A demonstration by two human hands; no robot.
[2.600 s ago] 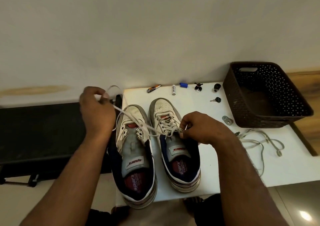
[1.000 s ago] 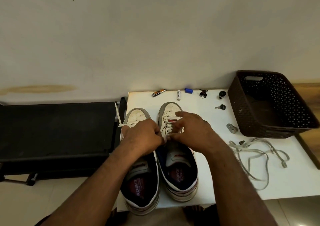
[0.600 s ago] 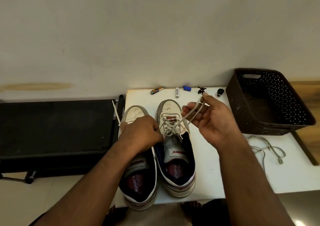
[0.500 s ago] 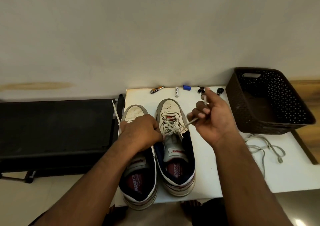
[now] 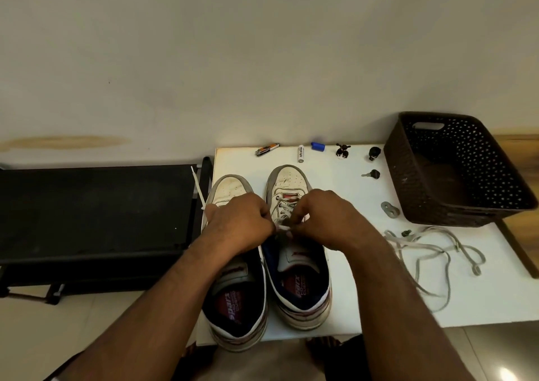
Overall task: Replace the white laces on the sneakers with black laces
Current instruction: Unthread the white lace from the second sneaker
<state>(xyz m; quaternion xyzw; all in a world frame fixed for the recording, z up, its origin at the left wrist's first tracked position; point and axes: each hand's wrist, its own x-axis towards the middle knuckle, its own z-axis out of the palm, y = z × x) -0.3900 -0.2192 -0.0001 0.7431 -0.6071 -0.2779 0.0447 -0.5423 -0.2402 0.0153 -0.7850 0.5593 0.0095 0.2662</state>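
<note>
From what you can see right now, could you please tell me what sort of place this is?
Probably a room in a home: a small white table against a plain wall, strewn with household odds like a battery and key, beside a brown plastic basket.

left hand (image 5: 239, 224) | hides left sneaker (image 5: 233, 264) eyelets | fingertip grip on white lace (image 5: 284, 207) unclear

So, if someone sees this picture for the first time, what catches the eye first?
Probably the two hands, left hand and right hand, meeting over the right sneaker and pinching its white lace at the middle of the table. Next, the dark basket at the table's far right corner, with a loose lace in front of it.
</note>
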